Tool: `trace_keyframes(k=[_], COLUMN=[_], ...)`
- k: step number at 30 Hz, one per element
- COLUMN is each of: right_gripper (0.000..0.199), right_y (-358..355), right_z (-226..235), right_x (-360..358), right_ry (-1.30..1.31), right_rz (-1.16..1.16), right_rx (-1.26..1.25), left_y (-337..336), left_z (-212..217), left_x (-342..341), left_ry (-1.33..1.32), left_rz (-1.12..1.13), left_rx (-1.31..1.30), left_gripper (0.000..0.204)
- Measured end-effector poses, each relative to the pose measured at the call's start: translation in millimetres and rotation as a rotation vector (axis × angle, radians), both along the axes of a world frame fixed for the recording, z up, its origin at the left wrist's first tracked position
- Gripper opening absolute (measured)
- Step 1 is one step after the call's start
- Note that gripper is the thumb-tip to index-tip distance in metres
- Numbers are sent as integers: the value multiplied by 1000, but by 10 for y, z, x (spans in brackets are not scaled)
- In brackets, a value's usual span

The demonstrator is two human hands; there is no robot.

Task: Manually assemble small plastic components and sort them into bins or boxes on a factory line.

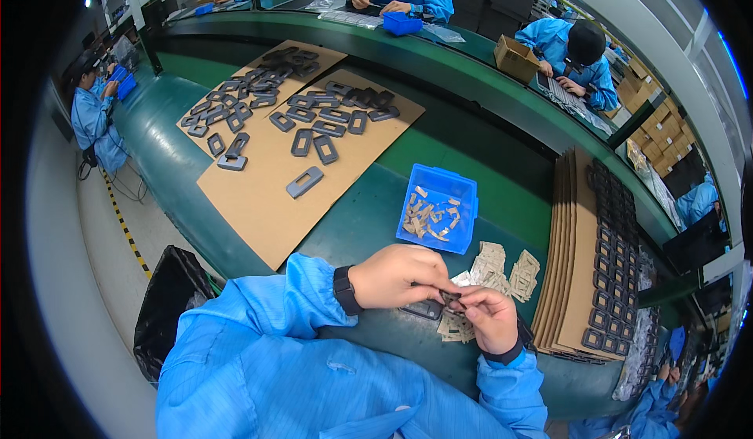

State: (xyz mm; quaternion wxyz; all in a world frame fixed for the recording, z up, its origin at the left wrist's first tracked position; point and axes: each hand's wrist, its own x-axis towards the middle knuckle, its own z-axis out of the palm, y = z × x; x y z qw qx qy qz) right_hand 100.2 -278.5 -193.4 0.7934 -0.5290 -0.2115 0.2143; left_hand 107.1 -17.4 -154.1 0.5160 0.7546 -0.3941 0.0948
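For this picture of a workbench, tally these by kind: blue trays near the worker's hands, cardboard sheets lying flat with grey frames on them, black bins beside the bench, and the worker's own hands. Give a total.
Blue tray: 1
Flat cardboard sheets bearing grey frames: 2
Black bin: 1
Worker's hands, left hand and right hand: 2
Total: 6

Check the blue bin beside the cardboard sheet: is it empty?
No. The blue bin holds a loose pile of small tan pieces on its floor.
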Motion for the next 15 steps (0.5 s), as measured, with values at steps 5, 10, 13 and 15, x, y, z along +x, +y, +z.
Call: trace_keyframes(k=[5,10,13,15], right_gripper=[22,40,51,50], right_y=[30,123,180,223], right_z=[105,244,279,256], right_x=[22,-65,-36,-31], right_ry=[-86,-317,-850,-887], right_rz=[-196,-391,-336,-316], right_rx=[-205,-534,-796,-820], left_y=[25,140,208,206], left_z=[-9,146,152,87], left_x=[58,-271,-507,-625], left_ry=[77,31,184,192], left_rz=[80,312,291,316], left_rx=[218,626,738,719], left_gripper=[37,44,46,47])
